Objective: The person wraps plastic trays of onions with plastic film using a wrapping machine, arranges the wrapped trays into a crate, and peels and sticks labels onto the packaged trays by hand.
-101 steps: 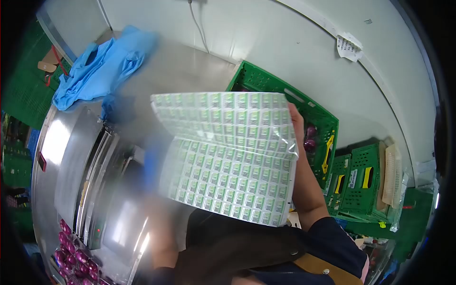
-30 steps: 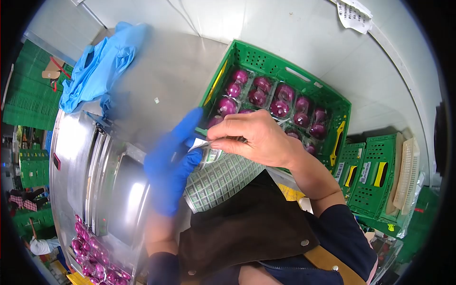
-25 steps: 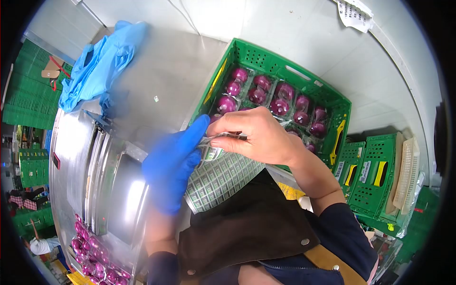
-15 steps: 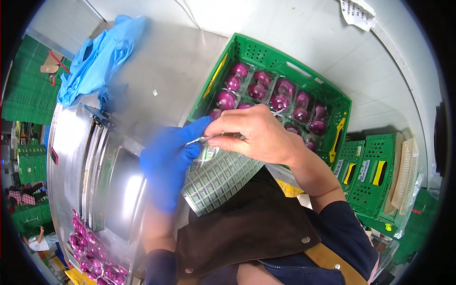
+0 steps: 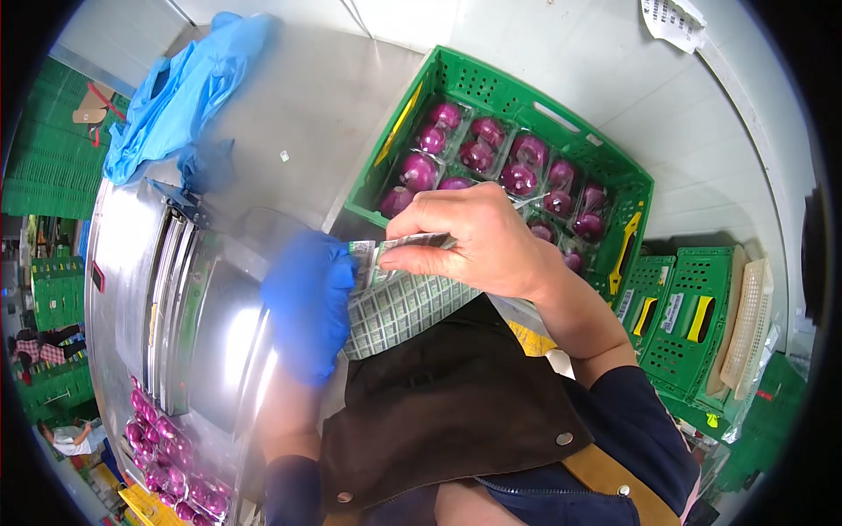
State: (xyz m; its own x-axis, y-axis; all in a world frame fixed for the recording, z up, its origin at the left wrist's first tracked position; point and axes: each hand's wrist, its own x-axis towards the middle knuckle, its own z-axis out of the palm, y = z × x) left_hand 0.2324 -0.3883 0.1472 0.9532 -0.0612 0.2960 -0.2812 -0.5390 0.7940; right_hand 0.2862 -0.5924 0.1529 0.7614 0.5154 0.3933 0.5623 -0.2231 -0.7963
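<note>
A sheet of small printed green-and-white labels hangs curved between my hands, in front of the dark apron. My right hand, bare, pinches the folded upper edge of the sheet between thumb and fingers. My left hand wears a blue glove, slightly blurred. Its fingers are curled at the left edge of the sheet, against a small printed piece; the exact grip of the fingertips is partly hidden. Just behind my right hand stands a green crate holding clear packs of red onions.
A light-blue plastic bag lies on the metal table near a small loose label. More packed red onions are at lower left. Green crates stand at right. A person is far off at left.
My left fingers have drawn back and curled at the sheet's edge, and a printed piece now shows between the hands. My right hand keeps its pinch. The view has shifted slightly.
</note>
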